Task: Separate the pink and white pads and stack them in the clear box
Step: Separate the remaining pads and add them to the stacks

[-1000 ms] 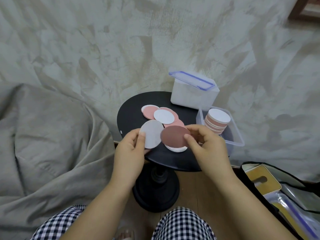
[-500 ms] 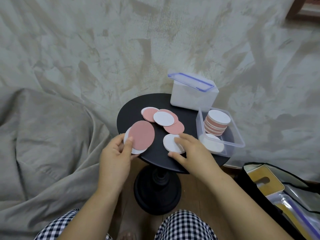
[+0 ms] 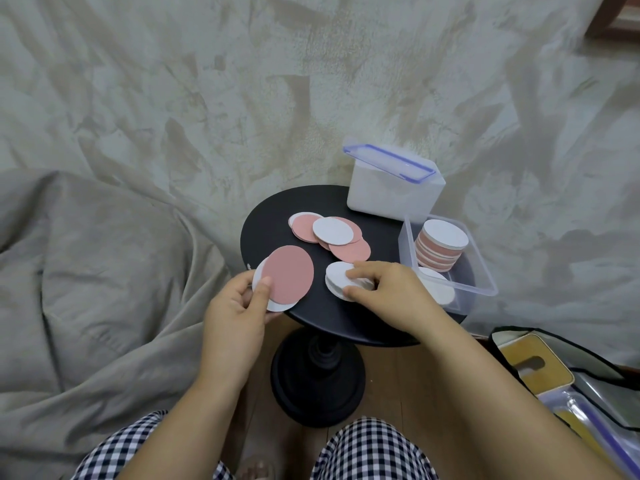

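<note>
Head view.

- Left hand (image 3: 235, 306): grip closed, thumb on top, pinching a pink pad (image 3: 289, 275) laid over a white pad (image 3: 277, 305) at the near-left edge of the table (image 3: 270, 230).
- Right hand (image 3: 391, 292): fingers curled over a small white pile (image 3: 337, 278) lying on the table, thumb at its near rim.
- Loose pads (image 3: 332, 232), pink and white, overlap mid-table.
- Clear box (image 3: 485, 271), at the table's right, holds a pink-and-white stack (image 3: 445, 244).
- White mark (image 3: 248, 266) on the table rim, too small to read.

Round black pedestal table (image 3: 270, 230), wooden floor (image 3: 391, 372), rumpled beige fabric (image 3: 104, 271) behind and left
</note>
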Available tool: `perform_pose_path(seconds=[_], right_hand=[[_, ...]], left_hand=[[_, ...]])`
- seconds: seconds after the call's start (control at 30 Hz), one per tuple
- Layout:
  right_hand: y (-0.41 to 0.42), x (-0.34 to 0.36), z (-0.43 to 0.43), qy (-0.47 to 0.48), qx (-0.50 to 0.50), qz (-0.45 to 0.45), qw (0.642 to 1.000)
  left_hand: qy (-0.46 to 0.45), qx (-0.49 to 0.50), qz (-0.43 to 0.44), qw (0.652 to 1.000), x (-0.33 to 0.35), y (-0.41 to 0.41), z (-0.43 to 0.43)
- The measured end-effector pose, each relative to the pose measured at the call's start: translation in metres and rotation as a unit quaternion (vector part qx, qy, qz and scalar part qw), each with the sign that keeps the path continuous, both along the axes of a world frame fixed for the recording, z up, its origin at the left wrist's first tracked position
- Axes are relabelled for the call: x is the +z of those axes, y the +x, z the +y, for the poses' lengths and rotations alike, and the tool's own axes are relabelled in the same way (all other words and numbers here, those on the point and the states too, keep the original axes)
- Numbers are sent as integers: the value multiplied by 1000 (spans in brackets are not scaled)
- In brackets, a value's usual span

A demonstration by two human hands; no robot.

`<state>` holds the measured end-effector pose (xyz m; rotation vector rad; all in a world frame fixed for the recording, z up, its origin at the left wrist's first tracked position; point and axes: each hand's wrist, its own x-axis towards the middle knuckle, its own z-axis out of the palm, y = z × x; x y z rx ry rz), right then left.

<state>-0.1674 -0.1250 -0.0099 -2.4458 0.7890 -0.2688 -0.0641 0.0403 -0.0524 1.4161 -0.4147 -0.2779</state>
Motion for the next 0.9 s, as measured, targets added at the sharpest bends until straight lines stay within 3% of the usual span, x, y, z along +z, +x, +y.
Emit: perform_pose_path(seconds=[0.1, 0.23, 0.3, 0.4, 0.5, 0.7, 0.9], right_hand=[[-1, 2, 0, -16, -11, -33, 999], [1, 0, -2, -152, -19, -86, 984], [1, 1, 0, -175, -26, -136, 975], [0, 8, 7, -123, -44, -237, 963], [2, 13, 13, -5, -54, -285, 957], [0, 3, 19, 54, -64, -259, 962], [-16, -9, 20, 92, -33, -225, 970]], left_hand=[[0, 1, -2, 1000, 0, 0, -1], [-9, 10, -3, 1000, 2, -2, -4], [-15, 18, -3, 1000, 3, -3, -7], [-27, 19, 6, 999, 6, -6, -12], [-39, -2, 5, 999, 10, -12, -17], [-49, -97, -29, 994, 18, -30, -21], [38, -116, -139, 983, 7, -32, -24]])
